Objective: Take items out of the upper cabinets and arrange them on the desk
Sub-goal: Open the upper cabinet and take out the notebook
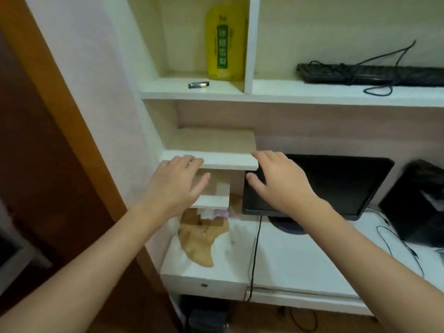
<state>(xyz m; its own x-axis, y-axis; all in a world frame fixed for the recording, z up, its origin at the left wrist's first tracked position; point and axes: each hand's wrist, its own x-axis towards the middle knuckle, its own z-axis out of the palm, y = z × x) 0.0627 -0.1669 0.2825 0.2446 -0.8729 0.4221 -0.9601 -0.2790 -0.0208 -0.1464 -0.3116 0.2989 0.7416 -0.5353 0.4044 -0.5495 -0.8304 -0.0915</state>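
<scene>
Both arms reach forward and up toward the white wall unit. The left hand [176,183] is spread wide with its fingers straight and holds nothing; its fingertips lie at the front edge of a small shelf [216,162] that juts out above the left end of the desk [288,258], though whether they touch the edge cannot be told. The right hand [281,181] is likewise wide and holds nothing, its fingers up by the right corner of that same shelf and its thumb in front of the dark monitor [336,183], which stands on the desk just to the right. Higher and farther, the upper cabinet [251,44] has two open compartments. In the left one a yellow bag [225,42] with a green label stands upright against the right wall, and a small battery [198,85] lies on its side near the front lip, just left of the bag and apart from it. In the right compartment a black keyboard [370,74] lies flat, its cable [379,90] looping over the keys and down toward the shelf edge. A black box [418,203] sits at the far right of the desk, beside the monitor. On the desk's left end, below the hands, lies a brown irregular shape [199,243]; what it is cannot be told.
</scene>
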